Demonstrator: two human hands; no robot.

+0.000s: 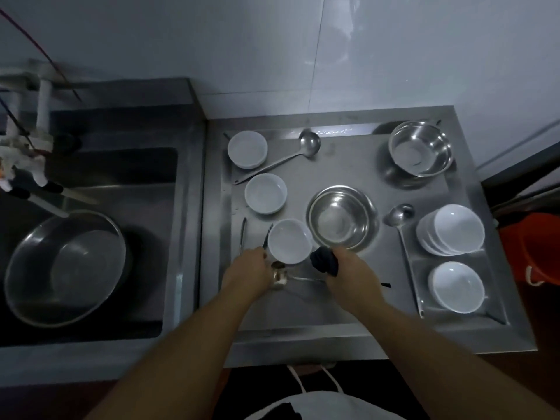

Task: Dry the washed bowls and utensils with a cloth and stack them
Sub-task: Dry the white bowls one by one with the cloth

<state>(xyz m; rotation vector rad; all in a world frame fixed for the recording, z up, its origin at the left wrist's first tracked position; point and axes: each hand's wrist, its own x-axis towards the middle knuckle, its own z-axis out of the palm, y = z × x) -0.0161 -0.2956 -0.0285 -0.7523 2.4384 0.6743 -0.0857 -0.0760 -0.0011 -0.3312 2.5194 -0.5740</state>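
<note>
- The right hand (345, 262) grips a dark cloth (325, 261), fingers curled tight round it, just at 5 o'clock of the nearest white bowl (290, 241).
- The left hand (250, 265) sits at 7 o'clock of that bowl, over the cup of a ladle (278, 277); its fingers look curled towards the ladle, but whether they actually clamp it I cannot tell.
- The ladle's handle runs off to 3 o'clock, under the right hand.
- Judged step: picking up the ladle to wipe it, with the cloth ready beside it.
- Next move calls for a firm hold on the ladle, lifted clear of the bowl's edge, then the cloth wrapped round the cup.
- Still waiting on the steel counter (348, 304): two more white bowls at 11 o'clock, a second ladle (309, 144) at 12, a steel bowl (342, 218) at 2.
- A stack of white bowls (451, 230) rests on the tray (424, 268) at 3 o'clock, probably the dried pile.
</note>
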